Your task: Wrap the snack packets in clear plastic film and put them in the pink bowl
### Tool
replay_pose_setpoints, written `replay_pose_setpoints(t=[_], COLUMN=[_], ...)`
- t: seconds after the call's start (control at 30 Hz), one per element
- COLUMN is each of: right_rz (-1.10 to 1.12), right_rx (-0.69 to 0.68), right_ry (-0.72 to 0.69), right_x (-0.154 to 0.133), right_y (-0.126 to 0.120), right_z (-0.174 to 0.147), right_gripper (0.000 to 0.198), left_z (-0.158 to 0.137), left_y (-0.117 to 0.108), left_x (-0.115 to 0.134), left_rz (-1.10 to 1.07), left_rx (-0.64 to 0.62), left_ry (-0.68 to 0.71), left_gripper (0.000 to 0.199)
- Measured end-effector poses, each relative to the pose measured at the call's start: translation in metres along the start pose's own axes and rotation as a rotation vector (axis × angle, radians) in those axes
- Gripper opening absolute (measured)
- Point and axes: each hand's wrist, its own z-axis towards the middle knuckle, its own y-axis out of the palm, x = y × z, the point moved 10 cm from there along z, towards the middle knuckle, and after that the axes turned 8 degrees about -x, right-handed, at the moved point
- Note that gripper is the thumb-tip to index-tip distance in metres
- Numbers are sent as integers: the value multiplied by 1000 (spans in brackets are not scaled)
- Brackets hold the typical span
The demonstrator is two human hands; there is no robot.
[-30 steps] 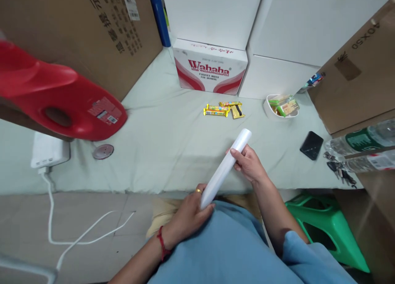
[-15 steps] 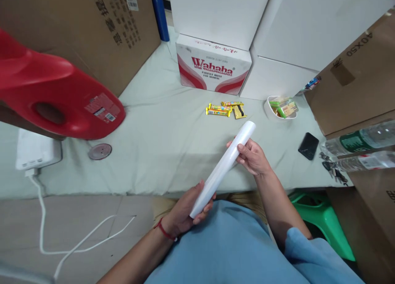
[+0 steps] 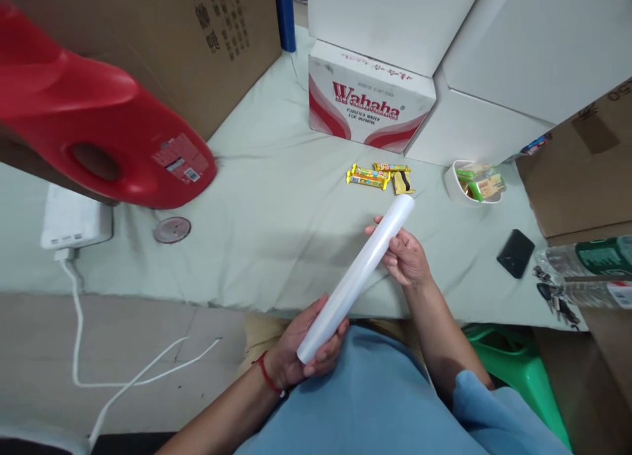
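Note:
A white, glossy roll (image 3: 356, 278) slants across the front of the cloth-covered table, its upper end pointing away to the right. My left hand (image 3: 312, 346), with a red cord on the wrist, is wrapped round the roll's lower end. Higher up, my right hand (image 3: 405, 256) grips the roll from its right side, the fingers passing behind it. Just beyond the upper end lie yellow snack packets (image 3: 368, 176). What the roll is made of I cannot tell for sure; it looks like plastic film.
Boxes stand behind, one marked Wahaba-like, a red-and-white carton (image 3: 368, 106). At left are a red jug (image 3: 143, 145), a white power strip (image 3: 76, 218) and a round lid (image 3: 172, 230). To the right are a white bowl (image 3: 457, 185), black phone (image 3: 516, 253), keys (image 3: 557, 302) and bottles (image 3: 602, 257).
The view has turned, so the table things sit further right in the picture. Both hands keep hold of the roll, and my right hand's thumb has shifted slightly towards its edge.

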Motion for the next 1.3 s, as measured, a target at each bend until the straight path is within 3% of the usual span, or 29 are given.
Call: replay_pose_setpoints(t=[0.23, 0.4, 0.5, 0.6, 0.83, 1.0, 1.3], right_rz=[56, -21, -86, -152, -96, 48, 210], right_rx=[-51, 19, 50, -21, -123, -154, -262], right_ry=[41, 154, 175, 220, 234, 263, 233], right_x=[10, 32, 36, 41, 64, 86, 82], right_y=[-1, 1, 0, 6, 5, 1, 6], right_z=[0, 4, 8, 11, 13, 13, 10], right_gripper=[70, 66, 59, 59, 59, 60, 58], left_z=[8, 8, 0, 2, 26, 25, 20], left_y=[-8, -17, -2, 11, -10, -22, -21], left_x=[1, 24, 65, 82, 63, 59, 62], left_rz=[36, 405, 760, 917, 655, 623, 554], left_rx=[25, 340, 535, 635, 631, 633, 610], left_ry=[16, 11, 157, 218, 190, 194, 202], left_gripper=[61, 71, 64, 62, 73, 73, 74])
